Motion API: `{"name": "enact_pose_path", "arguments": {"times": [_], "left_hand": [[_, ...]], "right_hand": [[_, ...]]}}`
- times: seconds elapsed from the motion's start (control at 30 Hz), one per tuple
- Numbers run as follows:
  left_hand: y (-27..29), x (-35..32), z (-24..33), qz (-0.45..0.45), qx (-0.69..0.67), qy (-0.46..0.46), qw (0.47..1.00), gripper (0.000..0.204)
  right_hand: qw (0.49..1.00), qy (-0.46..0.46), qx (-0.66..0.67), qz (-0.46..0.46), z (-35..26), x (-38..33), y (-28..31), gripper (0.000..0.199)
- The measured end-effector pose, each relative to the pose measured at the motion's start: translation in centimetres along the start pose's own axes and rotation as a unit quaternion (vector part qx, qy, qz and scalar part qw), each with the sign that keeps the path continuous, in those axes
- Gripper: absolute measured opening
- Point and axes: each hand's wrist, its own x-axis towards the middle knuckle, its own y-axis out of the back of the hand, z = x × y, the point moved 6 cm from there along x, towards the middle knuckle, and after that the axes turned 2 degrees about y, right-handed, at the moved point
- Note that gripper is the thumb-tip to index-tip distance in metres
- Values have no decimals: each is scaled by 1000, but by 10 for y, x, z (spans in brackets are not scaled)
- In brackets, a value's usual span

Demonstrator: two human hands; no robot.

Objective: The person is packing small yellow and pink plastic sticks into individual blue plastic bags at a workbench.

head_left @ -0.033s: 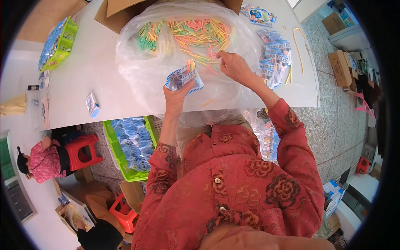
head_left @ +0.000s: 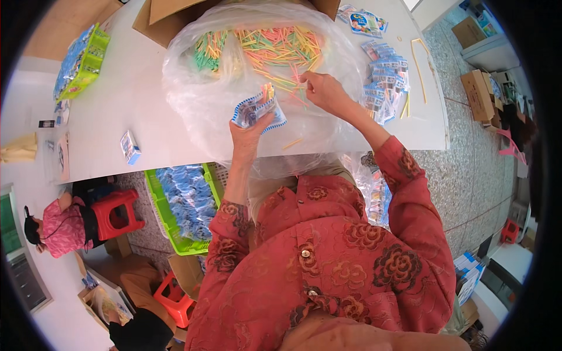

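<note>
Left hand [head_left: 249, 131]: raised over the clear bag, fingers clamped on a small blue-and-white packet [head_left: 257, 111]; packet held mouth-up, a few coloured sticks already poking out of its top, so it likely stays upright to take more.
Right hand [head_left: 325, 92]: over the bag's open middle, fingers pinched on what looks like one or two thin sticks at the pile's near edge; exact count too small to tell.
Sticks [head_left: 275, 47]: loose heap of green, orange, pink and yellow, lying inside the big clear plastic bag [head_left: 193, 111], which keeps them from rolling off.
Bag position: spread on the white tabletop [head_left: 134, 93], right in front of the person, both hands within easy reach.
Packet stack [head_left: 383, 82]: more blue packets just right of the bag, near the right hand.
Green basket [head_left: 181, 205]: on the floor below the tabletop edge, by the left side, full of blue packets.
Cardboard box [head_left: 170, 17]: behind the bag, touching it.
Red stool [head_left: 117, 213]: on the floor, left.
</note>
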Motion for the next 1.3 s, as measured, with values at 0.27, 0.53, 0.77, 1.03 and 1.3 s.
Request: {"name": "enact_pose_path", "arguments": {"times": [0.27,0.53,0.77,1.03,1.3], "left_hand": [[4,-3,2,1,2,-14,1000,43],[1,-3,5,10,-8,-30,999,38],[-5,-3,1,-5,-17,-16,1000,37],[-6,-4,0,0,1,-8,1000,36],[-13,-3,0,-11,-2,-2,1000,36]], "right_hand": [[994,15,-87,71,12,35,-20,12],[995,28,-95,-12,19,37,-22,14],[984,90,-151,-39,18,42,-28,13],[979,67,-185,-55,8,43,-23,8],[990,128,-40,47,12,37,13,13]]}}
